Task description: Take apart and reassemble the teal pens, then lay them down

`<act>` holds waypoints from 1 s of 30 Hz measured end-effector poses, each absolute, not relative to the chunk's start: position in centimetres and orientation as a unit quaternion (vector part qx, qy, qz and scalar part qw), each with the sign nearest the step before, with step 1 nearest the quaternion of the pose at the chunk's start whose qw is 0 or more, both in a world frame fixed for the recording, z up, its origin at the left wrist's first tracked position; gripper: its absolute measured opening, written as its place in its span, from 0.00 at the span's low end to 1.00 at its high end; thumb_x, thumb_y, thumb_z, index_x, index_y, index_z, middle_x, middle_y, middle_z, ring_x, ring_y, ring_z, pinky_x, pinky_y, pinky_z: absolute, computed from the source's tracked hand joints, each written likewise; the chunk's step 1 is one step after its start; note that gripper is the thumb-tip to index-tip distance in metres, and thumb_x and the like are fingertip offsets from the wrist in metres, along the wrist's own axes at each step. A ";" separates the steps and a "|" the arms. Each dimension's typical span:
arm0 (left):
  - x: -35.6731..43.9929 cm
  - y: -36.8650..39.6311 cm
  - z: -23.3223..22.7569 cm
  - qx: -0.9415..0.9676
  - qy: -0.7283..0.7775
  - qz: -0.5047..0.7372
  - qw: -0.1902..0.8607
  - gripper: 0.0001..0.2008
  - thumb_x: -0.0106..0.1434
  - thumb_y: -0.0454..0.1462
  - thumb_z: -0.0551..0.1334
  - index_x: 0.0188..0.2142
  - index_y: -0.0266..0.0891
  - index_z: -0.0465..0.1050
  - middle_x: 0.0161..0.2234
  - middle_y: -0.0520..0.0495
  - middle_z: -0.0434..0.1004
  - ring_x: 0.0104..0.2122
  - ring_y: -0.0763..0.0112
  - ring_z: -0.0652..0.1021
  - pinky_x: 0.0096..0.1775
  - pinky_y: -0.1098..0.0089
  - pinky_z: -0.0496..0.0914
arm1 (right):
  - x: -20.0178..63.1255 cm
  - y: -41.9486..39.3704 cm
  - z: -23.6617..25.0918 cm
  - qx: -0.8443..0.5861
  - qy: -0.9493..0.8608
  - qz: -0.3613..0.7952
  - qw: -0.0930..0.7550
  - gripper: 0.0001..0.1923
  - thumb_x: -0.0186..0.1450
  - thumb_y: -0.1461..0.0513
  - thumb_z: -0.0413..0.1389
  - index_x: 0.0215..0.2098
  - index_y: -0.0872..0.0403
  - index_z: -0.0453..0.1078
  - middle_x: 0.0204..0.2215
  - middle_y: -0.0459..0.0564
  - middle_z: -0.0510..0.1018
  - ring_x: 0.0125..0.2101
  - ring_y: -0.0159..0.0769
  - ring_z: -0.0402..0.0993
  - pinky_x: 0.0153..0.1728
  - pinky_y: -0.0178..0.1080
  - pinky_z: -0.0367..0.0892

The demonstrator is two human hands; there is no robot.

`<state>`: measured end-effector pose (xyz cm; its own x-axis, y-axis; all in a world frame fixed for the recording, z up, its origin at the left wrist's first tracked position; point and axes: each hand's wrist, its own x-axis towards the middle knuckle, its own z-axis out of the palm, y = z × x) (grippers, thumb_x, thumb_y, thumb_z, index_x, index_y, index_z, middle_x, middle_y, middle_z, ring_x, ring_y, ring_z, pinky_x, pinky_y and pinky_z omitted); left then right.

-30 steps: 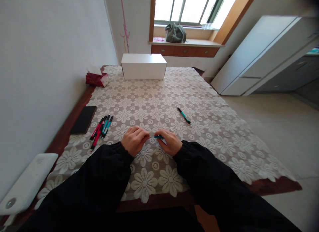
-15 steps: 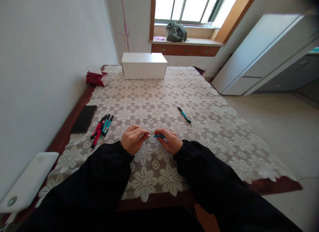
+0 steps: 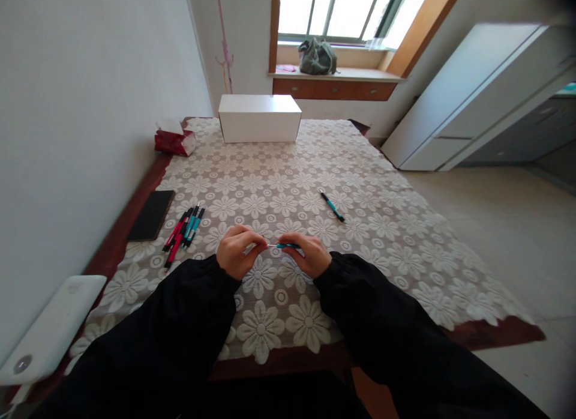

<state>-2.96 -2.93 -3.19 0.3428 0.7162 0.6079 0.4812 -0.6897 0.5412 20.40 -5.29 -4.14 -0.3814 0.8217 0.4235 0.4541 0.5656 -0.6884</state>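
A teal pen (image 3: 287,246) is held over a white floral lace cloth (image 3: 369,239) on a dark red-brown desk (image 3: 117,236), with red and teal pens (image 3: 182,231), a black phone (image 3: 151,215), a white box (image 3: 260,118), a red tissue pack (image 3: 173,141) and black sleeves (image 3: 189,323).

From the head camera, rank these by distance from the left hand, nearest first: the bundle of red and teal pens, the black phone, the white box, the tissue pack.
Measured from the left hand:
1. Bundle of red and teal pens, just to its left on the lace cloth.
2. Black phone, farther left, at the table edge by the wall.
3. Tissue pack, far left corner.
4. White box, at the far end; close to the tissue pack's distance, so that order is uncertain.
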 end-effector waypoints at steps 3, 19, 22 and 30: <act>-2.9 -3.0 -3.2 0.809 0.371 0.436 0.134 0.06 0.65 0.40 0.67 0.32 0.43 0.78 0.29 0.49 0.80 0.34 0.65 0.79 0.39 0.63 0.75 | 20.4 -5.3 -4.2 -0.413 -0.794 0.243 0.375 0.12 0.70 0.63 0.55 0.52 0.48 0.69 0.42 0.48 0.84 0.43 0.38 0.83 0.45 0.40 0.78; -3.0 -2.8 -3.1 0.799 0.382 0.446 0.131 0.07 0.65 0.39 0.66 0.30 0.43 0.76 0.29 0.49 0.79 0.35 0.65 0.78 0.40 0.63 0.75 | 21.0 -4.6 -4.0 -0.440 -0.830 0.140 0.314 0.09 0.72 0.57 0.54 0.43 0.50 0.75 0.33 0.49 0.77 0.34 0.35 0.75 0.38 0.36 0.70; -3.0 -2.8 -3.2 0.808 0.371 0.440 0.126 0.07 0.66 0.39 0.66 0.31 0.43 0.75 0.29 0.49 0.80 0.35 0.65 0.78 0.39 0.63 0.74 | 20.8 -4.8 -4.1 -0.411 -0.845 0.141 0.313 0.11 0.72 0.60 0.52 0.49 0.50 0.75 0.35 0.50 0.77 0.36 0.37 0.75 0.41 0.38 0.71; -3.0 -2.9 -2.7 0.800 0.373 0.451 0.131 0.07 0.66 0.38 0.66 0.30 0.43 0.74 0.29 0.49 0.80 0.35 0.65 0.77 0.39 0.63 0.74 | 21.1 -4.7 -4.2 -0.436 -0.808 0.173 0.355 0.08 0.71 0.60 0.55 0.48 0.50 0.69 0.37 0.49 0.82 0.37 0.39 0.79 0.42 0.41 0.73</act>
<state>-3.04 -2.91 -2.70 0.3152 0.7150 0.6241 0.4794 -0.6874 0.5455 21.05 -4.65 -4.23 -0.3672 0.8280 0.4237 0.5818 0.5599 -0.5899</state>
